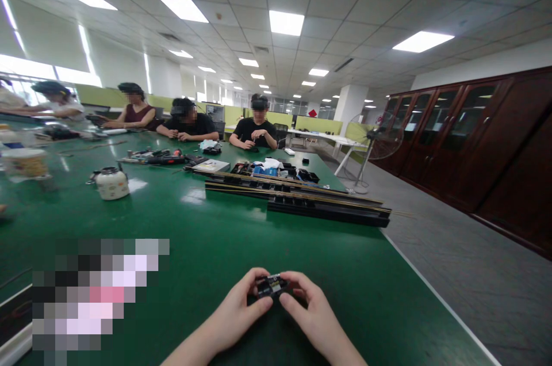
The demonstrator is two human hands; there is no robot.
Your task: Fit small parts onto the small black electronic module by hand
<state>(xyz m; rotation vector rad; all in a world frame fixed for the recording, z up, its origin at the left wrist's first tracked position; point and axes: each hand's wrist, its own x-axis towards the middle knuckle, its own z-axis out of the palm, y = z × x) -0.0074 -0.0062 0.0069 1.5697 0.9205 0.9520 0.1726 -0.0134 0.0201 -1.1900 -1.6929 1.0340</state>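
A small black electronic part (pixel 269 285) with pale markings is held between both of my hands just above the green table (pixel 207 239), close to its near edge. My left hand (pixel 239 309) grips the part's left end with its fingers curled around it. My right hand (pixel 311 309) pinches the right end, thumb and fingers pressed on it. The underside of the part is hidden by my fingers.
Long black rails (pixel 302 196) lie across the table's middle right. A small white kettle-like pot (pixel 111 183) stands at the left, with tools and boxes (pixel 276 169) behind. Several people sit at the far end. A fan (pixel 379 144) and dark wooden cabinets (pixel 474 136) line the right aisle.
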